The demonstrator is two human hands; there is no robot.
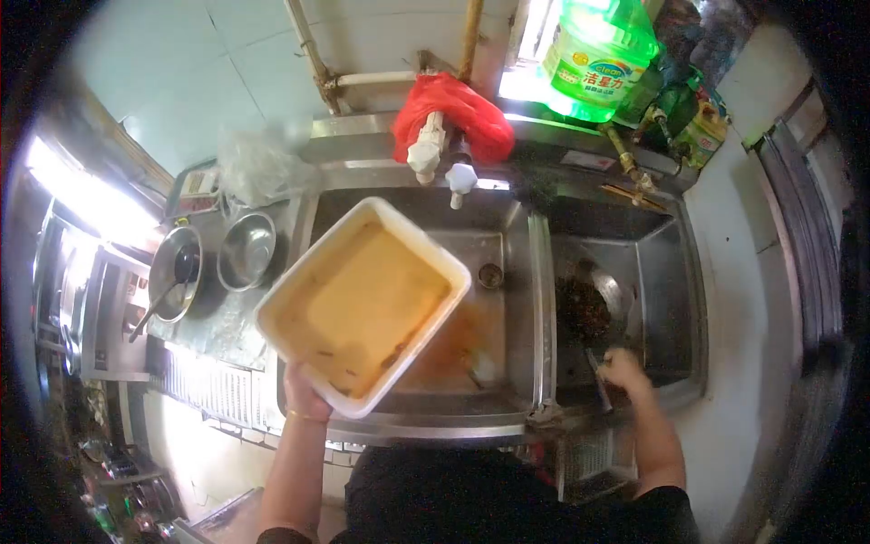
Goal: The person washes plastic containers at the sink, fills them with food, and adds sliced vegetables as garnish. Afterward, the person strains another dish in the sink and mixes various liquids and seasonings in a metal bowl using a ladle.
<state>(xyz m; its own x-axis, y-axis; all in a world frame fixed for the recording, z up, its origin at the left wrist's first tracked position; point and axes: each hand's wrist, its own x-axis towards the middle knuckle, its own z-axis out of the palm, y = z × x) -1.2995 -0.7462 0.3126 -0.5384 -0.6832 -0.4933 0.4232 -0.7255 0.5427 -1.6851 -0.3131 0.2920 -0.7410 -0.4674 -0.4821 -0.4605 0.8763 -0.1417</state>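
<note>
White tub [417, 238] looks murky yellow-brown inside, with dark flecks.

looked forward and steeply down from the person's head, facing the double sink [542, 313] from its near side. sat high enough to take in black clothing [444, 494] at the bottom, the tiled wall [163, 82] at the top and the worktop [227, 317] at the left. caught the white tub [419, 343] nearer than the sink, left of centre. bent straight edges and fell to black at the corners.
</note>
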